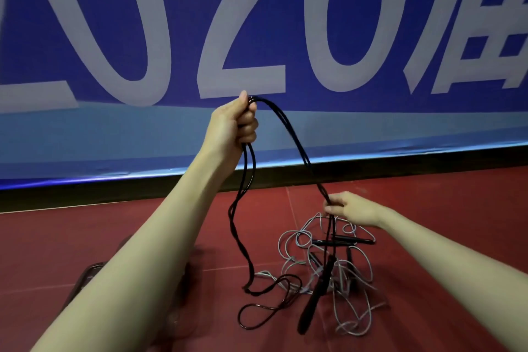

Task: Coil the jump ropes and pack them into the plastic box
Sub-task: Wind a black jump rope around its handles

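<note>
The black jump rope (288,134) is held doubled between both hands. The left hand (234,120), raised high at about 12 o'clock from the pile, is a closed fist, its fingers curled round the strands where they bend over the top. From that fist 1 pair of strands drops straight down toward 6 o'clock, twisting to loose loops on the red floor (85,231); the other pair arcs out and falls toward 4 o'clock to the right hand (351,208). That hand sits low, just above the heap, thumb and fingers pinching the strands, the rest of the fingers only loosely curled. Below its pinch the rope hangs on down to a black handle (317,291) that dangles nearly upright, tipped a little toward 7 o'clock.

So the rope's long run lies on the 10-to-4 line between the hands, and the slack tail still to be gathered lies below the left fist, at 6 o'clock. The right hand is nearer the handles and the tangle of grey ropes (325,263) with other black handles (345,240) lying in it.

My reading: the next loop calls for the right hand to carry its pinch up toward 10 o'clock to the left fist. The plastic box (88,277) seems to be the dim shape at 8 o'clock behind the left forearm; I cannot be sure
</note>
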A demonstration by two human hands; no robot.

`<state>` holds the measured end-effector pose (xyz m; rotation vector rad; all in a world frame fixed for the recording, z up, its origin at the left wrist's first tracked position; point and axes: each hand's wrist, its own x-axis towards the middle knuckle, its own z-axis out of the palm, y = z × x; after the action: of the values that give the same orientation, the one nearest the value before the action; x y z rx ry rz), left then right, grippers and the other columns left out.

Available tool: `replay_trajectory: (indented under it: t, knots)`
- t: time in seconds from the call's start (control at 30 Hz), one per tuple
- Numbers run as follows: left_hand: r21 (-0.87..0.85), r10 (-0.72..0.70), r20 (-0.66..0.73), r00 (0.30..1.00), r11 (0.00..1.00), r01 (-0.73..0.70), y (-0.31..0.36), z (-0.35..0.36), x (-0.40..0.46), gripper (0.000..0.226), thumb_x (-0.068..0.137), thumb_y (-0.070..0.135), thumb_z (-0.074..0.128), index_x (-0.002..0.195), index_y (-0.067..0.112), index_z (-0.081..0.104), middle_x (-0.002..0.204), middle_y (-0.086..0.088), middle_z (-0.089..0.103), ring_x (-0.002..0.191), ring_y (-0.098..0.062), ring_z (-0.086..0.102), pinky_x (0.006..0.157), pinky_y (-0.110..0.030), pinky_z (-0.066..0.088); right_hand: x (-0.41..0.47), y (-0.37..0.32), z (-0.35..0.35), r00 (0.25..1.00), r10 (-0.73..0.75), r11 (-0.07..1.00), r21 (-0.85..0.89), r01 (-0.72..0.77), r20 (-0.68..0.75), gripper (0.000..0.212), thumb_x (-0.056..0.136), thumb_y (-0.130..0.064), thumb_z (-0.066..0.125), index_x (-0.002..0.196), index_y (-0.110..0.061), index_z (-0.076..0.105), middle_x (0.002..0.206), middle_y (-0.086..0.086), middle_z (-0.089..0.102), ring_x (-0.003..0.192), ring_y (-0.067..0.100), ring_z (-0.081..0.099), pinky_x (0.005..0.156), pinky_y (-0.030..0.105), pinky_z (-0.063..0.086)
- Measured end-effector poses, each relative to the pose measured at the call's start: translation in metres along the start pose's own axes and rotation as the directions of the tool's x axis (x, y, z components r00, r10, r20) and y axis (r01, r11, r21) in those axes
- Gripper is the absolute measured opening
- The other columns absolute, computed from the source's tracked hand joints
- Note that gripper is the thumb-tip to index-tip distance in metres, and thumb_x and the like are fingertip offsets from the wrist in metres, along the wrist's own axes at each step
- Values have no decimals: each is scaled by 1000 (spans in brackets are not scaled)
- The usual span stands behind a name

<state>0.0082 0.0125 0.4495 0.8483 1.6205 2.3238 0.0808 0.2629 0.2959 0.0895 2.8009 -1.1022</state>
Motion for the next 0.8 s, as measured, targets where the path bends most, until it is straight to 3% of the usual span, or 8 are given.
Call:
replay_trajectory:
  t: [0.1, 0.23, 0.33, 0.4, 0.47, 0.6, 0.7, 0.8]
  knots:
    - [96, -88, -31, 996, 991, 91, -19, -16, 3, 34, 103, 26, 37, 72, 16, 47, 48, 11, 29, 45, -7, 22, 46, -20, 20, 5, -5, -5, 983, -46, 995, 80, 61, -177, 19, 100, -12, 47, 83, -15, 55, 72, 2, 65, 80, 20, 65, 91, 37, 45]
    - [201, -282, -91, 955, 934, 295, -56, -49, -3, 42, 103, 31, 34, 67, 13, 44, 48, 5, 39, 45, -12, 33, 51, -25, 25, 7, -24, -16, 895, -13, 966, 224, 125, -446, 24, 101, -8, 41, 79, -13, 51, 57, 4, 46, 45, 13, 51, 67, 40, 52]
    - [437, -437, -134, 889, 779, 449, -74, -57, -17, 47, 103, 37, 33, 73, 11, 59, 54, 3, 59, 47, -9, 54, 53, -21, 35, 6, -41, -24, 832, -40, 972, 170, 160, -553, 18, 99, -13, 45, 83, -14, 54, 58, 0, 43, 46, 11, 39, 56, 30, 40]
    - [596, -494, -104, 863, 663, 452, -81, -54, -22, 44, 103, 40, 34, 92, 14, 68, 83, 2, 71, 73, -11, 66, 71, -26, 40, 2, -51, -27, 807, -125, 985, 24, 170, -577, 14, 97, -18, 52, 84, -13, 56, 59, 1, 46, 53, 14, 39, 56, 30, 32]
    - [665, -485, -38, 874, 640, 385, -86, -44, -23, 42, 102, 41, 34, 117, 15, 64, 114, 4, 67, 103, -16, 63, 88, -31, 42, -2, -61, -27, 805, -198, 979, -76, 187, -559, 14, 97, -20, 54, 85, -12, 57, 62, 3, 50, 57, 12, 40, 56, 25, 31]
    - [712, -412, 32, 910, 649, 269, -90, -12, -25, 43, 101, 39, 42, 138, 19, 49, 136, 5, 52, 125, -11, 48, 104, -29, 36, -9, -73, -22, 809, -240, 969, -79, 235, -537, 15, 98, -20, 52, 88, -10, 57, 59, -2, 44, 55, 12, 37, 52, 21, 29]
    - [680, -392, 106, 914, 699, 221, -93, 3, -24, 34, 101, 31, 46, 130, 17, 56, 126, 4, 59, 113, -6, 53, 92, -22, 37, -12, -80, -22, 806, -259, 964, -89, 251, -533, 14, 98, -20, 52, 89, -10, 57, 59, -3, 44, 54, 11, 37, 53, 19, 30]
    - [555, -379, 179, 908, 801, 225, -93, 11, -25, 24, 103, 22, 42, 98, 12, 63, 89, 1, 65, 77, -6, 55, 77, -19, 44, -13, -82, -21, 804, -272, 960, -98, 261, -529, 14, 98, -20, 52, 89, -10, 57, 60, -5, 45, 54, 8, 38, 53, 17, 31]
